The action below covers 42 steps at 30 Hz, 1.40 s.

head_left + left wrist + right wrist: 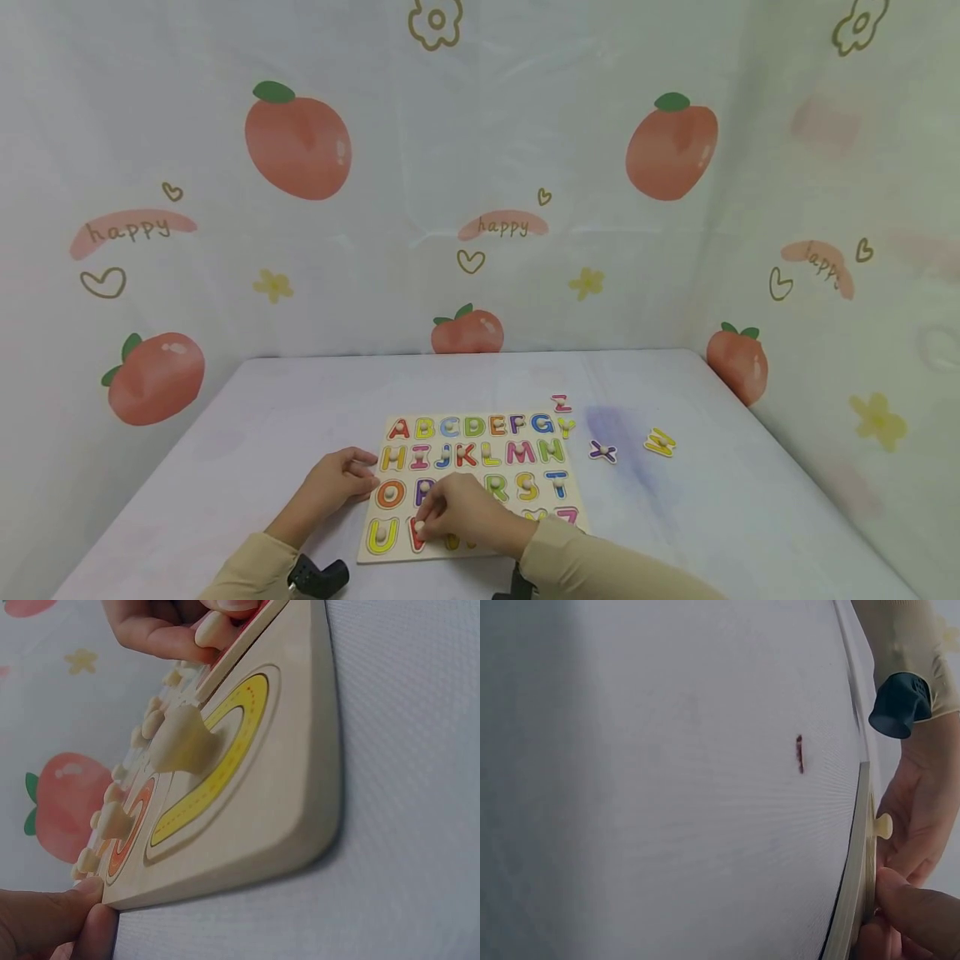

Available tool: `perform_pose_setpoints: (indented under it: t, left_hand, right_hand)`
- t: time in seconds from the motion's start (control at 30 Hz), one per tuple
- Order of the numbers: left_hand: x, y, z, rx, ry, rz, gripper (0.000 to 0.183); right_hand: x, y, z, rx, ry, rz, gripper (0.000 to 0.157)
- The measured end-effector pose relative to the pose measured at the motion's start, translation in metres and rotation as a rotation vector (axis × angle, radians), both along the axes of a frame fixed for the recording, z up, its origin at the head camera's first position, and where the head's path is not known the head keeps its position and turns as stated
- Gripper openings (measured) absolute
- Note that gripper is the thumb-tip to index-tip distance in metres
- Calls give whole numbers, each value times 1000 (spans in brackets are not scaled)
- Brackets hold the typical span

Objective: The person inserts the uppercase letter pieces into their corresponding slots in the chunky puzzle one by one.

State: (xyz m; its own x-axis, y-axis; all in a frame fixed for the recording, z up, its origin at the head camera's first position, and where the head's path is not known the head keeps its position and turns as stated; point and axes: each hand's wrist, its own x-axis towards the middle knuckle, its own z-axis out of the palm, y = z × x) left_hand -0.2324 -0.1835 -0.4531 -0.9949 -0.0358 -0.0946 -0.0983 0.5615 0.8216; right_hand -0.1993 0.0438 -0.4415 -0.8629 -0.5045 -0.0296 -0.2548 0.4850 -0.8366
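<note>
A wooden alphabet puzzle board (365,548) lies on the table, its colored letters fitted with small knobs. My right hand (468,512) pinches the knob of the red V piece (416,537) in the bottom row, beside the yellow U (251,712). In the left wrist view, the V's wooden edge shows slightly above the board; whether it is fully seated I cannot tell. My left hand (333,485) holds the board's left edge between thumb and finger (45,919). Part of the lower rows is hidden behind my right hand.
To the board's right lie a loose purple X (603,452) and a yellow W (660,442). A pink Z (561,403) lies behind the far right corner, and a yellow Y (566,428) sits at the right edge. A patterned curtain (360,275) surrounds the white table (300,400).
</note>
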Motion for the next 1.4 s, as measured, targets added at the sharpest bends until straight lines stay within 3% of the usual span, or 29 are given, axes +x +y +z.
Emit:
perform_pose_setpoints:
  t: [1.4]
  left_hand:
    - [0,1,1,15,-16,3,34]
  right_hand:
    - [-1,-7,10,109,-6,10,15]
